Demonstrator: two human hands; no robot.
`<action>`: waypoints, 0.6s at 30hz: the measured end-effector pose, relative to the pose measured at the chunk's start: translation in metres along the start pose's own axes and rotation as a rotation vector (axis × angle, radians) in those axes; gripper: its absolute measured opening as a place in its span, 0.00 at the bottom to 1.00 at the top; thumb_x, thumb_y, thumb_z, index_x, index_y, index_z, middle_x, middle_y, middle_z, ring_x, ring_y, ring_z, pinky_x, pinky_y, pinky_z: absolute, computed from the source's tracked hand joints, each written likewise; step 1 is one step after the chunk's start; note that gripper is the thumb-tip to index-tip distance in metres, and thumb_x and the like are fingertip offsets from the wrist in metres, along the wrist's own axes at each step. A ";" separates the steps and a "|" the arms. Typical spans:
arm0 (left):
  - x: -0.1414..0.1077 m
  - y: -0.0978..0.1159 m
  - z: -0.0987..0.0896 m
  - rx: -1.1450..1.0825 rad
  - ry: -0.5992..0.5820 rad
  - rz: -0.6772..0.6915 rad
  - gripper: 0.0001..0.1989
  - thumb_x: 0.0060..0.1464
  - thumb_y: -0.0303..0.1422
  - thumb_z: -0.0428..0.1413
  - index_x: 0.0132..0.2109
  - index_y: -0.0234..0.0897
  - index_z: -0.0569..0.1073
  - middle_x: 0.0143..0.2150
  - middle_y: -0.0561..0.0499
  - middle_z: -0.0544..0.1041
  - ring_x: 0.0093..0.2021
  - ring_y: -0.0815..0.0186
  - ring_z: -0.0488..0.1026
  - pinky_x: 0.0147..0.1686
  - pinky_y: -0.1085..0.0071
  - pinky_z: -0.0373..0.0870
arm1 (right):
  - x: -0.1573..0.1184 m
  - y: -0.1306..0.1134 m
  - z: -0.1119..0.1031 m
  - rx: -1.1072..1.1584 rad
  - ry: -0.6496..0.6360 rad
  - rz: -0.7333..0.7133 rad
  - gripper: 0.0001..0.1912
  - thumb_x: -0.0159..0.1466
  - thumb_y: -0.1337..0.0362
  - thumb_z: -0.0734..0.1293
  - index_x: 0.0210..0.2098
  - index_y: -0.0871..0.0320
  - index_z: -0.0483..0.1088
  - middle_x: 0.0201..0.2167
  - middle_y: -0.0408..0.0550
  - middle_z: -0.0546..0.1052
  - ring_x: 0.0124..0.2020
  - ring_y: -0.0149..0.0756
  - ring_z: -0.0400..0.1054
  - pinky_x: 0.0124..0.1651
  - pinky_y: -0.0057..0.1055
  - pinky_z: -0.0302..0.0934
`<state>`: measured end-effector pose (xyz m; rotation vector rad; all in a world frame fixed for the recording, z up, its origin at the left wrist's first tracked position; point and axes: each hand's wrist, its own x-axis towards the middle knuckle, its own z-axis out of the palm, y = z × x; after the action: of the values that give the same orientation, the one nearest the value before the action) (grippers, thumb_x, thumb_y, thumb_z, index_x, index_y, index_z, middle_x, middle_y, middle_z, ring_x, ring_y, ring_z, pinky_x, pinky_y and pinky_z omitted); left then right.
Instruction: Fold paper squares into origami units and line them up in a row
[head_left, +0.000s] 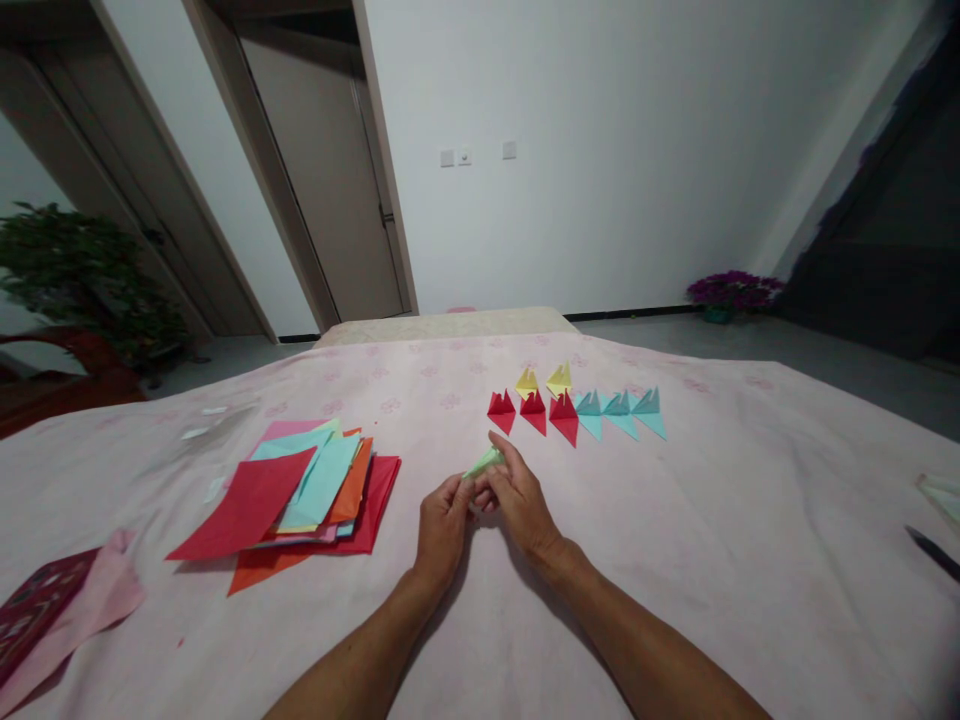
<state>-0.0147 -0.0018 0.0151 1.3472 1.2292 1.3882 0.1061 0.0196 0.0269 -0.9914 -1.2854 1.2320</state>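
A small folded piece of light green paper (484, 462) is held between both hands above the middle of the cloth. My left hand (444, 525) pinches its lower left end. My right hand (521, 500) grips it from the right, with the index finger stretched along its upper side. The fingers hide much of the fold. Just beyond the hands stand folded paper pieces in rows: red ones (533, 412), light blue ones (619, 412) and, behind them, yellow ones (527, 382).
Left of the hands lies a loose pile of coloured paper sheets (255, 500). A dark red box (45, 610) and pink paper (101, 610) are at the near left. A dark pointed object (934, 552) lies at the right edge. A pink flowered cloth (712, 560) covers the table.
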 end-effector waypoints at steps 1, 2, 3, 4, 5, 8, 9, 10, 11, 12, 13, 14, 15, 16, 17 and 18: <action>0.001 -0.001 0.000 -0.041 0.019 -0.033 0.20 0.59 0.47 0.53 0.32 0.33 0.74 0.26 0.52 0.74 0.25 0.70 0.67 0.26 0.75 0.64 | 0.000 0.000 -0.001 -0.008 0.000 0.000 0.32 0.65 0.58 0.59 0.66 0.59 0.52 0.28 0.42 0.75 0.25 0.33 0.68 0.28 0.29 0.63; 0.002 -0.001 0.001 -0.086 0.041 -0.063 0.20 0.58 0.48 0.54 0.31 0.33 0.73 0.24 0.53 0.72 0.23 0.71 0.65 0.23 0.76 0.63 | 0.000 -0.001 -0.002 -0.026 0.014 -0.019 0.31 0.65 0.58 0.59 0.66 0.59 0.53 0.27 0.42 0.74 0.24 0.32 0.68 0.28 0.29 0.63; 0.003 -0.002 0.001 -0.132 0.069 -0.087 0.21 0.57 0.49 0.55 0.30 0.33 0.72 0.22 0.55 0.70 0.21 0.72 0.63 0.22 0.77 0.61 | 0.000 -0.002 -0.004 -0.055 0.045 -0.056 0.29 0.66 0.57 0.59 0.65 0.59 0.55 0.27 0.41 0.74 0.24 0.32 0.67 0.29 0.30 0.63; 0.003 -0.002 0.001 -0.178 0.096 -0.102 0.21 0.56 0.50 0.55 0.30 0.34 0.71 0.21 0.56 0.68 0.20 0.73 0.62 0.20 0.78 0.60 | 0.000 -0.003 -0.005 -0.096 0.093 -0.107 0.28 0.66 0.57 0.60 0.63 0.58 0.58 0.27 0.41 0.73 0.24 0.31 0.66 0.31 0.30 0.64; 0.004 -0.003 0.001 -0.223 0.119 -0.111 0.22 0.56 0.50 0.56 0.31 0.33 0.71 0.20 0.57 0.66 0.20 0.73 0.61 0.19 0.78 0.59 | 0.001 -0.003 -0.007 -0.147 0.155 -0.165 0.26 0.65 0.57 0.61 0.61 0.57 0.60 0.28 0.41 0.72 0.26 0.31 0.66 0.33 0.30 0.64; 0.006 -0.003 0.001 -0.326 0.157 -0.118 0.22 0.54 0.51 0.58 0.33 0.33 0.72 0.22 0.57 0.67 0.20 0.74 0.60 0.18 0.80 0.58 | 0.005 -0.003 -0.012 -0.298 0.301 -0.292 0.23 0.62 0.58 0.66 0.55 0.56 0.67 0.35 0.44 0.71 0.33 0.33 0.66 0.41 0.32 0.64; 0.007 -0.003 0.001 -0.345 0.161 -0.120 0.22 0.53 0.51 0.58 0.34 0.33 0.72 0.23 0.56 0.67 0.20 0.75 0.60 0.17 0.80 0.58 | 0.007 -0.002 -0.013 -0.316 0.310 -0.296 0.22 0.61 0.57 0.67 0.54 0.56 0.69 0.38 0.46 0.71 0.35 0.34 0.66 0.42 0.33 0.64; 0.007 -0.003 0.001 -0.358 0.160 -0.121 0.22 0.53 0.51 0.59 0.35 0.33 0.72 0.24 0.56 0.68 0.20 0.75 0.60 0.17 0.81 0.58 | 0.009 -0.001 -0.014 -0.308 0.294 -0.275 0.22 0.60 0.56 0.67 0.53 0.57 0.70 0.39 0.47 0.71 0.35 0.34 0.66 0.42 0.34 0.64; 0.007 -0.003 0.001 -0.362 0.155 -0.123 0.22 0.53 0.51 0.59 0.36 0.33 0.73 0.25 0.56 0.69 0.19 0.76 0.60 0.17 0.81 0.58 | 0.010 0.000 -0.015 -0.280 0.262 -0.236 0.22 0.61 0.55 0.67 0.51 0.58 0.70 0.39 0.48 0.72 0.35 0.35 0.66 0.41 0.34 0.64; 0.007 -0.003 0.001 -0.358 0.148 -0.123 0.21 0.53 0.50 0.59 0.37 0.34 0.73 0.26 0.56 0.69 0.19 0.76 0.61 0.17 0.81 0.59 | 0.011 0.001 -0.015 -0.241 0.227 -0.191 0.22 0.61 0.54 0.66 0.51 0.59 0.71 0.37 0.47 0.72 0.34 0.35 0.66 0.40 0.34 0.63; 0.006 -0.003 0.001 -0.343 0.143 -0.121 0.21 0.53 0.50 0.59 0.38 0.34 0.73 0.26 0.56 0.70 0.19 0.76 0.61 0.17 0.81 0.59 | 0.012 0.002 -0.015 -0.200 0.200 -0.155 0.22 0.62 0.53 0.66 0.50 0.59 0.71 0.35 0.47 0.73 0.33 0.35 0.66 0.39 0.33 0.63; 0.006 -0.003 0.001 -0.318 0.138 -0.115 0.20 0.53 0.49 0.59 0.39 0.34 0.74 0.26 0.56 0.71 0.19 0.76 0.61 0.17 0.81 0.60 | 0.012 0.002 -0.015 -0.165 0.185 -0.134 0.21 0.62 0.53 0.65 0.49 0.60 0.70 0.34 0.46 0.72 0.33 0.35 0.65 0.38 0.33 0.63; 0.006 -0.002 0.001 -0.284 0.139 -0.105 0.19 0.54 0.48 0.59 0.39 0.34 0.75 0.26 0.56 0.71 0.19 0.76 0.62 0.18 0.81 0.60 | 0.012 0.002 -0.014 -0.143 0.186 -0.136 0.21 0.62 0.54 0.65 0.49 0.60 0.70 0.33 0.45 0.72 0.32 0.34 0.66 0.37 0.32 0.63; 0.005 -0.001 0.001 -0.249 0.142 -0.095 0.19 0.54 0.47 0.59 0.40 0.34 0.76 0.25 0.56 0.70 0.20 0.75 0.63 0.18 0.81 0.61 | 0.011 0.001 -0.014 -0.140 0.204 -0.159 0.19 0.62 0.55 0.66 0.49 0.59 0.70 0.33 0.45 0.72 0.33 0.34 0.66 0.36 0.31 0.62; 0.005 0.000 0.001 -0.216 0.148 -0.086 0.18 0.55 0.46 0.59 0.41 0.34 0.76 0.24 0.56 0.71 0.20 0.74 0.64 0.18 0.80 0.62 | 0.010 0.000 -0.014 -0.155 0.228 -0.199 0.18 0.61 0.57 0.66 0.48 0.59 0.70 0.34 0.45 0.72 0.33 0.34 0.66 0.35 0.30 0.62; 0.005 0.001 0.001 -0.192 0.156 -0.079 0.18 0.54 0.45 0.59 0.42 0.34 0.77 0.24 0.56 0.71 0.20 0.74 0.65 0.18 0.80 0.64 | 0.009 -0.002 -0.015 -0.189 0.249 -0.251 0.15 0.61 0.60 0.66 0.46 0.58 0.70 0.34 0.45 0.72 0.33 0.34 0.66 0.34 0.30 0.61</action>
<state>-0.0143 0.0028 0.0168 1.0647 1.2025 1.5353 0.1198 0.0298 0.0291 -1.0456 -1.2986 0.7803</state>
